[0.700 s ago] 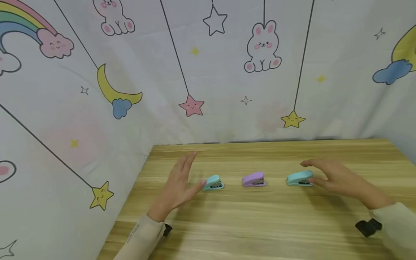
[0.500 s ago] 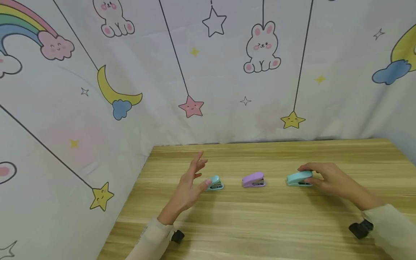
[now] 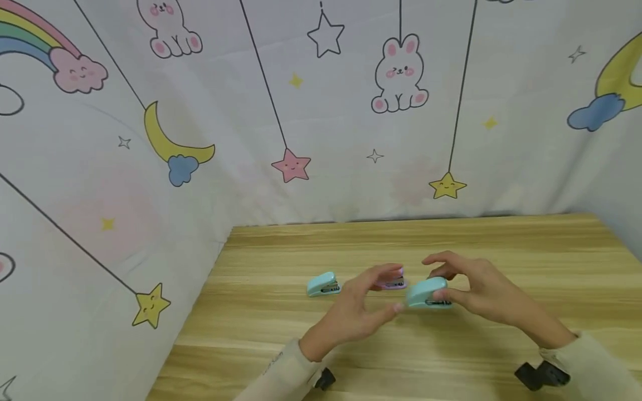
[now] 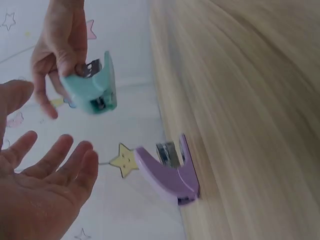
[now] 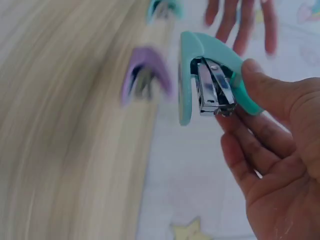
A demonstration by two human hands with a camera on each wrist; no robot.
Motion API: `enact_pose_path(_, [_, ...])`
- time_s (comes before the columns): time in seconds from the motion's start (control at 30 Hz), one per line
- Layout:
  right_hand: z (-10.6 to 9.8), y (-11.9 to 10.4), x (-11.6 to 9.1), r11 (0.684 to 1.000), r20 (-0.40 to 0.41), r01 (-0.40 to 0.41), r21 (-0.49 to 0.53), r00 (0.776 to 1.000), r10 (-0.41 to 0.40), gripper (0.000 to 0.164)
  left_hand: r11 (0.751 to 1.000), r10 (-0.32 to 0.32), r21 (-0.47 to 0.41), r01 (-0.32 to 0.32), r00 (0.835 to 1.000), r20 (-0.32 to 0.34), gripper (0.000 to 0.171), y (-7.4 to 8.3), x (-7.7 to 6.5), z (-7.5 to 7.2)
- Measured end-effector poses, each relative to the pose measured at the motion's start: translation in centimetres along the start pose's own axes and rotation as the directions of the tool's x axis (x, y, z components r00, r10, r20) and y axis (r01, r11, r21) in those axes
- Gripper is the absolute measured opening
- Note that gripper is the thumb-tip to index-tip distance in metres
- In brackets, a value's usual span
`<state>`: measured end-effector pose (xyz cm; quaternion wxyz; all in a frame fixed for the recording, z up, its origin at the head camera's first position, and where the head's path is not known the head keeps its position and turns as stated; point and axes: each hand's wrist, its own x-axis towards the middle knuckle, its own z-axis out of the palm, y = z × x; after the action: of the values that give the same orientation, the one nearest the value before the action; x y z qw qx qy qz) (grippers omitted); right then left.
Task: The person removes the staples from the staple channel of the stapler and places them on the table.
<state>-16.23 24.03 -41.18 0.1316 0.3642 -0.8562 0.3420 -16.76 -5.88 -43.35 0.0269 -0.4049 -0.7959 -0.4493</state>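
Note:
My right hand (image 3: 484,292) pinches a teal stapler (image 3: 425,292) between thumb and fingers, holding it up off the table. In the right wrist view, the metal magazine of this stapler (image 5: 212,85) faces the palm side. My left hand (image 3: 353,312) reaches towards it with fingers spread and relaxed; the left wrist view shows a gap between that hand (image 4: 47,185) and the stapler. Behind the left fingers stands a purple stapler (image 3: 396,283), partly hidden in the head view but whole in the left wrist view. A second teal stapler (image 3: 322,284) rests farther left.
The wooden table (image 3: 281,245) runs back to a white curtain (image 3: 341,189) printed with stars, moons and rabbits. The curtain also lines the left side. A black wrist mount (image 3: 541,376) sits under the right sleeve, another (image 3: 325,380) under the left.
My right hand has gripped the right-hand teal stapler, lifted it and brought it left. My left hand has moved right, away from the other teal stapler, to in front of the purple one.

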Motion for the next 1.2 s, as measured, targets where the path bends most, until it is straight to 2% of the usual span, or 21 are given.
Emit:
enact_pose_path(0.1, [0.6,-1.9,0.6,0.995,0.013,0.023,0.097,1.000,-0.025,0.062,0.999,0.048,0.004,-0.049,0.995,0.087,0.068,0.9,0.8,1.2])
enact_pose_path(0.2, [1.1,-3.1,0.6,0.989,0.016,-0.001,0.150,1.000,-0.002,0.059,0.998,0.056,0.005,-0.057,0.993,0.102,0.067,1.5,0.9,1.4])
enact_pose_path(0.3, [1.4,-3.8,0.3,0.988,0.003,-0.024,0.155,1.000,0.024,0.059,0.997,0.071,0.025,-0.074,0.991,0.110,0.064,1.8,0.9,1.0])
enact_pose_path(0.4, [1.5,-4.0,-0.2,0.991,-0.003,-0.061,0.117,0.998,0.062,0.063,0.993,0.080,0.071,-0.091,0.987,0.140,0.063,1.8,0.8,0.6])
enact_pose_path(0.57, [1.7,-3.9,-1.1,0.977,0.047,-0.145,0.157,0.989,0.139,0.062,0.997,0.015,0.073,-0.028,0.985,0.170,0.055,2.1,0.4,0.0])
enact_pose_path(0.67, [2.1,-3.9,-1.3,0.956,0.016,-0.175,0.236,0.984,0.176,0.053,0.999,-0.022,0.037,0.016,0.986,0.166,0.049,2.1,0.3,-0.1])
enact_pose_path(0.77, [2.4,-4.1,-1.4,0.933,-0.037,-0.209,0.292,0.973,0.230,0.043,0.999,-0.034,-0.036,0.038,0.992,0.121,0.043,1.9,0.2,0.1])
enact_pose_path(0.87, [2.7,-4.3,-1.7,0.905,-0.047,-0.269,0.331,0.953,0.301,0.034,0.993,-0.013,-0.119,0.021,0.998,0.063,0.038,1.7,0.2,0.1])
enact_pose_path(0.97, [2.8,-4.4,-2.1,0.883,-0.055,-0.296,0.364,0.940,0.337,0.030,0.979,-0.015,-0.202,0.013,1.000,-0.009,0.033,1.5,0.1,-0.1])
enact_pose_path(1.1, [3.0,-4.1,-2.6,0.874,-0.084,-0.249,0.417,0.947,0.310,0.032,0.954,-0.046,-0.301,0.001,0.989,-0.141,0.030,1.3,-0.1,-0.7])
enact_pose_path(1.2, [3.1,-4.0,-2.8,0.870,-0.086,-0.208,0.447,0.958,0.274,0.034,0.943,-0.034,-0.331,-0.039,0.977,-0.211,0.030,1.0,-0.3,-0.9])
